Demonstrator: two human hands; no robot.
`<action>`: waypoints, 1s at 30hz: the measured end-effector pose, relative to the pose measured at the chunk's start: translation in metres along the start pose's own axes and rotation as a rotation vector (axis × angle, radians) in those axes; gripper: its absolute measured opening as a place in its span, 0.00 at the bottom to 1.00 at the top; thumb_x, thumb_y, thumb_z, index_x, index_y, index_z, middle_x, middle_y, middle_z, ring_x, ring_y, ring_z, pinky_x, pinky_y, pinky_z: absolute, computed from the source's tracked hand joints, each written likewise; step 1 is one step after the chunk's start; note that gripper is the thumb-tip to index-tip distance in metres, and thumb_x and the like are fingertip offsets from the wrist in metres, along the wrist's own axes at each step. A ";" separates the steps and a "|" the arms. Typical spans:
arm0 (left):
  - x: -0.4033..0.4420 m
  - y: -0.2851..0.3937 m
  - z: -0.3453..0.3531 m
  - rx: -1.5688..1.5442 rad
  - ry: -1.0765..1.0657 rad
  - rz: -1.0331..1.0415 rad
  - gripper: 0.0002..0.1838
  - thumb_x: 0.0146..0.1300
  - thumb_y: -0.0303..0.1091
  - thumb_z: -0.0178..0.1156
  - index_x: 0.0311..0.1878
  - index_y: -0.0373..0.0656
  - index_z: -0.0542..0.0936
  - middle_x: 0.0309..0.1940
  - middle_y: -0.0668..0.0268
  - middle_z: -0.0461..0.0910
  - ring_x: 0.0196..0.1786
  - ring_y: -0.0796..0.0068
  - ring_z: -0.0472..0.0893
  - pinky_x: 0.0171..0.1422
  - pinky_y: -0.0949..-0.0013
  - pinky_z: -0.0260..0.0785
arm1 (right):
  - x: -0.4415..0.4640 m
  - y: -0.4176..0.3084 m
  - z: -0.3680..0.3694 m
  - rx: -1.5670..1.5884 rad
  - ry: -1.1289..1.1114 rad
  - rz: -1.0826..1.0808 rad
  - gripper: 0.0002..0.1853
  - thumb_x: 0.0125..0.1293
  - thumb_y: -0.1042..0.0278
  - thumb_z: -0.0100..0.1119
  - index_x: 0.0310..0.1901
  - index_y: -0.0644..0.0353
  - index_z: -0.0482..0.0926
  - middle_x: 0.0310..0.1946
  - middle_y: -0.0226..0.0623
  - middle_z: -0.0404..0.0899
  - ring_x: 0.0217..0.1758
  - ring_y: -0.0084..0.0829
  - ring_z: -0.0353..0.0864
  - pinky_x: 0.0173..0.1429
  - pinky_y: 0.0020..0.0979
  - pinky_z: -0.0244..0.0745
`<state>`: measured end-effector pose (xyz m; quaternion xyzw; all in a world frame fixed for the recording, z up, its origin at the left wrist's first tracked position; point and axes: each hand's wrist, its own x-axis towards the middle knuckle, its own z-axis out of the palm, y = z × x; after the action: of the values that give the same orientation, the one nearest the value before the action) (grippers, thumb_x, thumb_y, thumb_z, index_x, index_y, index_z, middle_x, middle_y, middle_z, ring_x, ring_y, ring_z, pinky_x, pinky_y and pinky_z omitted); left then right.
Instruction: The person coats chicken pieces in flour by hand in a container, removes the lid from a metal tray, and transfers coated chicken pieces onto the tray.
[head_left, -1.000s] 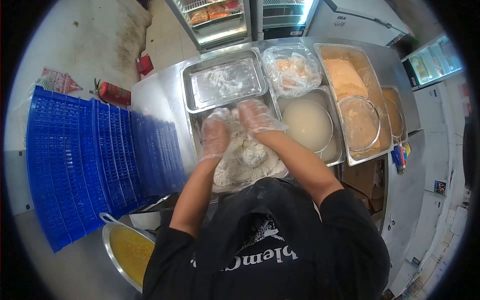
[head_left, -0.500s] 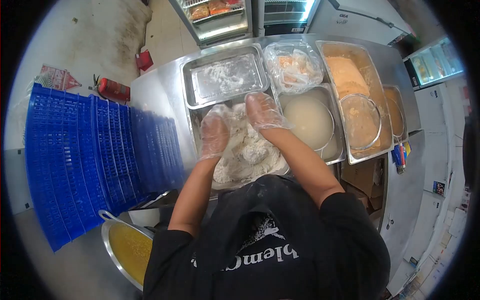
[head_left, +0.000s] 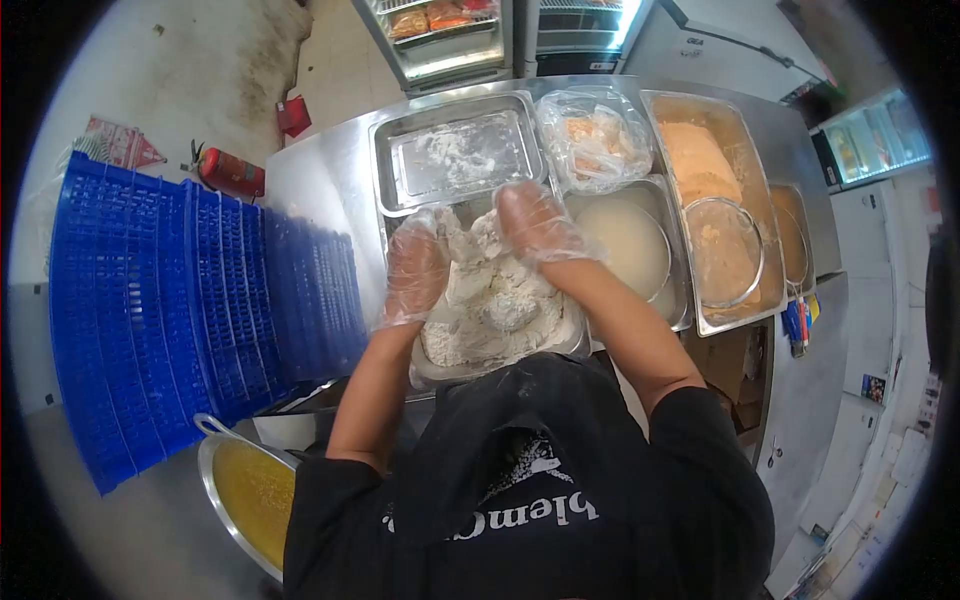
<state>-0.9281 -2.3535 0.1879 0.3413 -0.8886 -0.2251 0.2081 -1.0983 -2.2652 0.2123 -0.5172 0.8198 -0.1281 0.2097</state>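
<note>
Both hands wear clear plastic gloves dusted with flour. My left hand (head_left: pixel 418 262) is at the left side of a deep metal tub of white flour (head_left: pixel 470 335), its fingers curled around a floury piece. My right hand (head_left: pixel 532 222) is at the tub's far right, also closed round a floury piece. What the pieces are under their coating cannot be made out. A floury mound (head_left: pixel 510 311) lies in the flour nearer my body. Just beyond my hands, a shallow metal tray (head_left: pixel 405 165) with a dusting of flour rests across the tub's far end.
Right of the tub are a plastic bag of food (head_left: pixel 597 140), a tub of pale liquid with a round strainer (head_left: pixel 622 245) and a long tub of orange powder (head_left: pixel 700 160). Blue crates (head_left: pixel 130 310) stand at the left, above a pan of yellow liquid (head_left: pixel 250 495).
My hands have moved slightly apart, the left one to the left and the right one to the right. Floury pieces now show at both hands' fingers. The view has shifted a little.
</note>
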 end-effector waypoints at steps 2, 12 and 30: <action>0.009 -0.012 -0.010 0.039 -0.012 0.017 0.07 0.72 0.23 0.53 0.40 0.36 0.80 0.32 0.48 0.81 0.35 0.46 0.82 0.38 0.49 0.71 | 0.016 0.006 0.003 0.074 0.080 -0.001 0.05 0.70 0.80 0.56 0.38 0.71 0.81 0.45 0.61 0.83 0.44 0.53 0.88 0.45 0.46 0.88; 0.085 -0.078 0.017 0.561 0.001 0.176 0.14 0.68 0.25 0.57 0.55 0.34 0.79 0.42 0.51 0.83 0.40 0.47 0.84 0.49 0.53 0.80 | 0.116 -0.006 0.052 0.186 0.339 -0.239 0.07 0.74 0.73 0.52 0.44 0.66 0.79 0.43 0.57 0.81 0.46 0.50 0.84 0.48 0.51 0.80; -0.016 -0.127 0.110 0.306 -0.407 -0.130 0.17 0.62 0.32 0.59 0.49 0.32 0.85 0.51 0.41 0.84 0.54 0.43 0.84 0.61 0.50 0.77 | 0.072 0.058 0.136 0.070 -0.360 0.078 0.26 0.75 0.50 0.51 0.58 0.68 0.80 0.58 0.59 0.82 0.62 0.57 0.82 0.66 0.46 0.77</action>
<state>-0.9096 -2.3986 0.0257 0.3731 -0.9120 -0.1648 -0.0439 -1.1070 -2.3046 0.0531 -0.4920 0.7836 -0.0537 0.3755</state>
